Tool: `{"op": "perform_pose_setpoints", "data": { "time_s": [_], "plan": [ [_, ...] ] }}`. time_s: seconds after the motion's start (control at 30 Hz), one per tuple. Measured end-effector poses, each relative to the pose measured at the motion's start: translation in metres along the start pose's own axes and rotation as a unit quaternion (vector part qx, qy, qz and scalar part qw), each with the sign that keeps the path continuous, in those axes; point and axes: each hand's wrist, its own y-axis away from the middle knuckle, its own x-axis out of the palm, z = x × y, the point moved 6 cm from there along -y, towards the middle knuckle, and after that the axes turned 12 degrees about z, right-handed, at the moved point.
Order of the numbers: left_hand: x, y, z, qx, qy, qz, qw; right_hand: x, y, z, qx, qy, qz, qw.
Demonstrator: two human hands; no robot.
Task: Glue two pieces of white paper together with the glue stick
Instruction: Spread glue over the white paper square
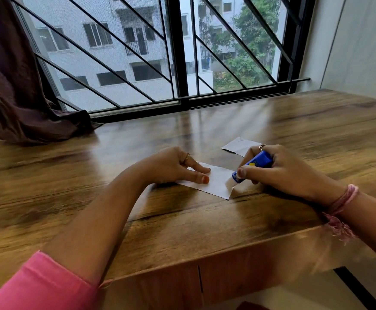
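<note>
My left hand (173, 165) lies on the near piece of white paper (214, 182), fingers (199, 178) straight and pressed flat on its left end, so the sheet cannot slide while I spread glue. My right hand (278, 173) is curled round the blue glue stick (253, 166), thumb and fingers pinching its barrel. The stick tilts down to the left, and its tip meets the paper's right end, where the nearest corner seems to lift slightly, though motion blur makes that uncertain. The second piece of white paper (238, 145) lies flat just beyond my right hand, apart from the first and within easy reach for laying on once the glue is spread.

Both sheets rest on a wooden counter (93, 198) with dark, glossy grain that reflects the daylight. The counter runs up to a wide window (182, 52) with black diagonal bars. Outside are a pale apartment block and green trees. A dark brown curtain (14, 86) hangs at the left, its hem bunched on the counter.
</note>
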Motion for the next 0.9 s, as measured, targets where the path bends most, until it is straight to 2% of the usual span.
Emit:
{"op": "perform_pose_setpoints", "data": {
  "time_s": [0.9],
  "plan": [
    [0.001,-0.001,0.001,0.000,0.005,0.000,1.000,0.008,0.001,0.007,-0.009,-0.023,0.047,0.999]
  ]
}}
